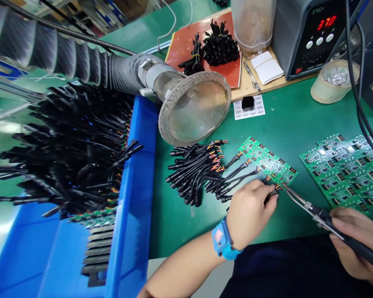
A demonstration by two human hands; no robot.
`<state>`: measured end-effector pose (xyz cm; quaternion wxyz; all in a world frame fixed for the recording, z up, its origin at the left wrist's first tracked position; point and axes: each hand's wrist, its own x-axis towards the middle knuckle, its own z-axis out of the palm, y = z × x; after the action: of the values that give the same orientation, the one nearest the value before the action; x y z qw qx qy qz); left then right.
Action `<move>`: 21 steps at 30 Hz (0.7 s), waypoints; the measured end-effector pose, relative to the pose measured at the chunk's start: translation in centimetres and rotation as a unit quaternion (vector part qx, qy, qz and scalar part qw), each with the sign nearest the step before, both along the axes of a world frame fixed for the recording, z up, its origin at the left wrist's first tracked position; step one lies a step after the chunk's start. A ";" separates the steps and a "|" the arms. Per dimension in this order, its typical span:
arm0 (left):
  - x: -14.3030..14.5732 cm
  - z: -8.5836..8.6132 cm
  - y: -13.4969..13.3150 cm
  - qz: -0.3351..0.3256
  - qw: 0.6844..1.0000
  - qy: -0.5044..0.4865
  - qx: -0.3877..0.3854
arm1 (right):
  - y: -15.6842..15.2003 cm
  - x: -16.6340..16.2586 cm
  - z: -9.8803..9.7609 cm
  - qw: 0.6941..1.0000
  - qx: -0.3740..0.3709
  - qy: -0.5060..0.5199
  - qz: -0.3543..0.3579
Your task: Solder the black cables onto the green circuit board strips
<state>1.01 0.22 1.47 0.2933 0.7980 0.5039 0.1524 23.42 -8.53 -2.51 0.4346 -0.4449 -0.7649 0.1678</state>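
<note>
My left hand, with a blue strap on its wrist, pinches a black connector cable at the near end of a green circuit board strip. Coloured wires of that cable meet the board's edge. In my right hand is a soldering iron, its tip touching or just beside the board where those wires end. Several other black cables run from the strip's left edge. A pile of loose black cables with bared coloured wires lies left of them.
A fume extractor hood hangs above the cables. Left stands a blue bin heaped with wired boards. More circuit boards lie at right, under the hanging black cord. Behind are a soldering station reading 370 and a round tub.
</note>
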 end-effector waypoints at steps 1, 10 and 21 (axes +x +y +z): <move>0.0 -0.1 0.0 -0.003 1.000 0.003 0.001 | 0.1 0.0 0.0 1.000 0.000 -0.013 0.005; 0.0 -0.2 -0.1 -0.015 1.000 0.017 0.021 | 0.2 -0.4 0.1 0.996 -0.007 -0.087 0.015; 0.0 -0.7 -0.4 -0.036 0.998 0.030 0.049 | 0.0 -0.5 0.0 0.993 0.021 -0.115 0.009</move>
<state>1.03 -0.19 0.73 0.2440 0.8330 0.4758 0.1418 22.93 -8.51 -2.49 0.3515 -0.4446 -0.8174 0.1032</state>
